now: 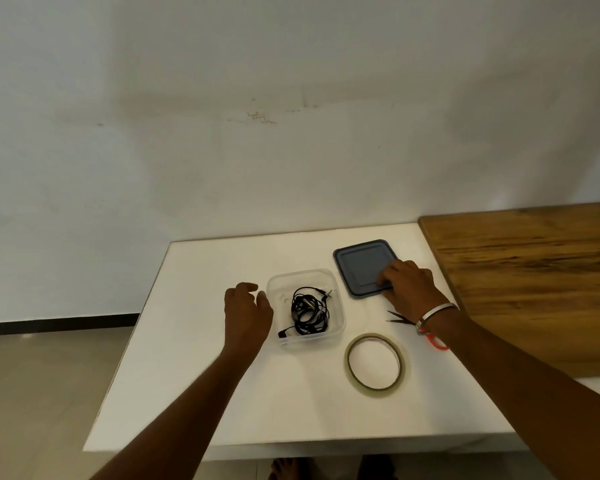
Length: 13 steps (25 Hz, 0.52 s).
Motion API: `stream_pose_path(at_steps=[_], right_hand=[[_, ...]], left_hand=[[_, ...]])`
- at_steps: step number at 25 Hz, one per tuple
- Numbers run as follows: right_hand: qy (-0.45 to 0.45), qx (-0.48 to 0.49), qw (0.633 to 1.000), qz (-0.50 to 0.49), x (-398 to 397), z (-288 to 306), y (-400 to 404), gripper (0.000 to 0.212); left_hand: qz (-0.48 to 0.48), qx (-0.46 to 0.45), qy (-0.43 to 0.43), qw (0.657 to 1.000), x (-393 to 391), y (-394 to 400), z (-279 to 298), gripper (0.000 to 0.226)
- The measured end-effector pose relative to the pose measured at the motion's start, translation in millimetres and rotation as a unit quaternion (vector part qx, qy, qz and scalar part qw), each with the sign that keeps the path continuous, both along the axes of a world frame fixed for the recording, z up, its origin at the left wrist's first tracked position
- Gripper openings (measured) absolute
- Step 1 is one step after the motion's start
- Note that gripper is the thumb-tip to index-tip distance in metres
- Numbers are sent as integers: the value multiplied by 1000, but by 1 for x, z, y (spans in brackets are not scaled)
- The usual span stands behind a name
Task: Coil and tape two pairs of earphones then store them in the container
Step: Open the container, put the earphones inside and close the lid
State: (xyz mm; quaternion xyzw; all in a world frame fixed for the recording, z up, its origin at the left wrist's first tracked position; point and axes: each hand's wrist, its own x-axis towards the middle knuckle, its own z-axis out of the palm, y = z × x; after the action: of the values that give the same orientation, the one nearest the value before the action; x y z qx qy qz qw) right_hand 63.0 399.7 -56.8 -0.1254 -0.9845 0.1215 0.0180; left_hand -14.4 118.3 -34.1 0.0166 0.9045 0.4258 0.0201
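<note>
A clear square container point(338, 308) stands on the white table point(222, 375). Black coiled earphones point(307, 311) lie inside it. My left hand point(246, 310) hovers just left of the container with its fingers loosely curled, holding nothing. The dark blue lid point(359, 261) lies flat to the container's right. My right hand point(409, 289) grips the lid's near right corner, fingers on top of it. A roll of clear tape point(374, 363) lies flat in front of the container.
Scissors with red handles point(437, 342) lie under my right wrist, the blades pointing left. A wooden tabletop point(534, 271) adjoins the white table on the right. A pale wall rises behind; the floor drops off to the left.
</note>
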Motion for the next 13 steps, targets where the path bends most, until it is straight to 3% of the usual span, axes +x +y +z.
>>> stream_pose_path(at_steps=[4, 8, 13], right_hand=[[25, 28, 998, 46, 1, 1, -2, 19], [146, 45, 986, 68, 1, 9, -7, 12], [276, 41, 960, 1, -1, 41, -15, 10]], left_hand=[[1, 31, -59, 998, -2, -7, -8, 25], [-3, 62, -92, 994, 4, -6, -8, 18], [-1, 98, -110, 989, 11, -5, -6, 20]])
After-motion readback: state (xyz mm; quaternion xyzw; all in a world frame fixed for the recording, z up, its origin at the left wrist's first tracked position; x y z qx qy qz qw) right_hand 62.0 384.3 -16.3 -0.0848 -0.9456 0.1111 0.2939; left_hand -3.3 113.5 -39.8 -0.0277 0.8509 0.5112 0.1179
